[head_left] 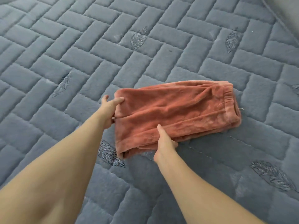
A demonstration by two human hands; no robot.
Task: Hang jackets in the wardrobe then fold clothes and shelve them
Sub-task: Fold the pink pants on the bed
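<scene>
A folded rust-orange fleece garment with an elastic waistband at its right end lies on the grey quilted bedspread. My left hand grips its left edge, thumb on top and fingers tucked under the fabric. My right hand holds the near edge, thumb resting on top and fingers slipped beneath the layers. Both forearms reach in from the bottom of the view.
The bedspread, stitched in a brick pattern with embroidered leaves, fills nearly the whole view. A lighter grey surface shows past the bed's edge at the top right corner.
</scene>
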